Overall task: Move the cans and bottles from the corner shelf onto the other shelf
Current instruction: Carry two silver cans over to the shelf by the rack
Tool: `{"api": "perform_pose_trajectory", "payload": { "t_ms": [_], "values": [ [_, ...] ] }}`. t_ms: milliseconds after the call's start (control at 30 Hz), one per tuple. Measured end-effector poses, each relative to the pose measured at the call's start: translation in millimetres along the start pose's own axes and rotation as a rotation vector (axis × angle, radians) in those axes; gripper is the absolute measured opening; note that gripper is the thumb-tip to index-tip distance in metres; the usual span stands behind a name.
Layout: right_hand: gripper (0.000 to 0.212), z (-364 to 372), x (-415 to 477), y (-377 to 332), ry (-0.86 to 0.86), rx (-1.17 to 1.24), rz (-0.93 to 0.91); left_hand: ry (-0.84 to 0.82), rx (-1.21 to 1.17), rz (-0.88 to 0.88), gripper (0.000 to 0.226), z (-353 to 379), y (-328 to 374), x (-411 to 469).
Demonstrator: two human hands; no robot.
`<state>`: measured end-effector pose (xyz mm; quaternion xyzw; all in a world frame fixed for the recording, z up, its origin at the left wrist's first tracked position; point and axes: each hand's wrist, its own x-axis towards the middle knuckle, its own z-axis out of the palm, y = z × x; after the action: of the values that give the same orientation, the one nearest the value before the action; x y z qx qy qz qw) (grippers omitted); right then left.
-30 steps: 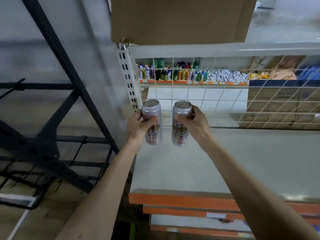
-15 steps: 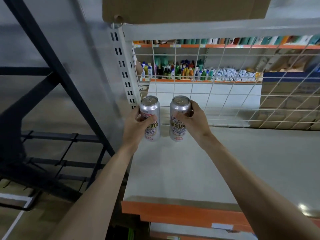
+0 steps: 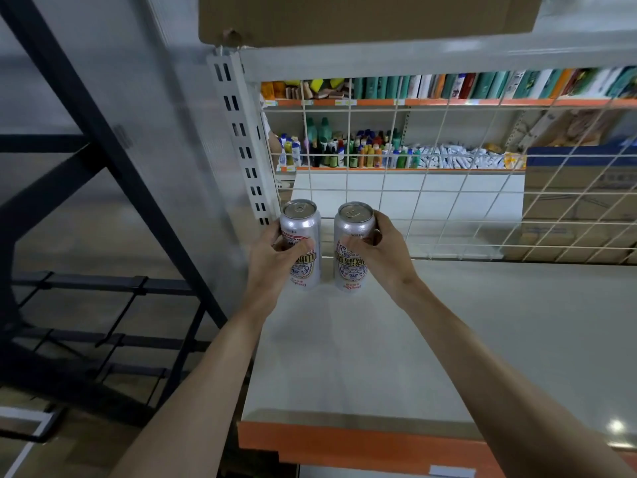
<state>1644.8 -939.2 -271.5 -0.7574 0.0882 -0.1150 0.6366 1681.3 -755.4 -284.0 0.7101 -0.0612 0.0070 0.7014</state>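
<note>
Gripping a tall silver printed aluminium can (image 3: 299, 224) in the left hand (image 3: 272, 263) and its twin can (image 3: 353, 270) in the right hand (image 3: 386, 253), fingers curled round each, the person holds both just right of the white slotted steel post (image 3: 241, 150), at the pale grey shelf (image 3: 448, 339). Letting go before the bases seat flat could topple one against the other. Long axes vertical, pull-tabs up.

Left hand (image 3: 275, 258) and right hand (image 3: 381, 251) each grip an upright silver aluminium can, left can (image 3: 303, 236), right can (image 3: 351, 236), at pale grey shelf (image 3: 448, 339) back-left corner.
</note>
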Motion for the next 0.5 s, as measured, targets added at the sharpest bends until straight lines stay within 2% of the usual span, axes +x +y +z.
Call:
{"api": "perform_pose_trajectory", "payload": {
  "t_ms": [333,500],
  "values": [
    [0.049,-0.1,-1.1,1.8,-0.085,0.01,-0.029,0.001,0.022,-0.023,0.04,-5.9,-9.5,3.0],
    [0.05,-3.9,1.9,3.1,-0.051,0.029,-0.027,0.003,0.022,-0.031,0.039,-6.9,-9.2,3.6]
  ]
}}
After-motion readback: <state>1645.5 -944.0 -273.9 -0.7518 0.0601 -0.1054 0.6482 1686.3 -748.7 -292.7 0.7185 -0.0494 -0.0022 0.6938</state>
